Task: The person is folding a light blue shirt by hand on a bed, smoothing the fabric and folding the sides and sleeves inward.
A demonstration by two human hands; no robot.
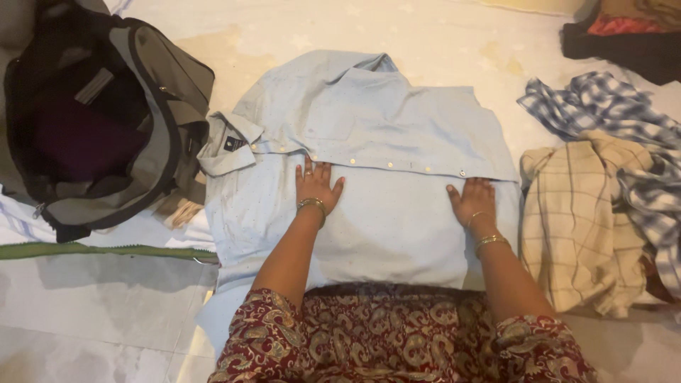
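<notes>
We are kneeling over a pale tiled floor, which is taking up most of the view. Spread across its middle is lying a light blue button-up shirt, its collar pointing toward the left and its row of white buttons running across the centre. To the left of the shirt an open grey and black travel bag is sitting, showing a dark lining inside, with a green strip lying along the floor below it. To the right of the shirt a beige checked garment is lying in a heap, and a blue and white plaid garment is draping partly over it. In the far right corner a dark pile of clothing is resting.

We are pressing our left hand flat on the shirt just below the button line, fingers spread wide and gripping nothing. Our right hand is likewise lying open and flat on the shirt near its right edge, holding nothing. Gold bangles are circling both wrists, and our maroon patterned sleeves are filling the bottom of the view.
</notes>
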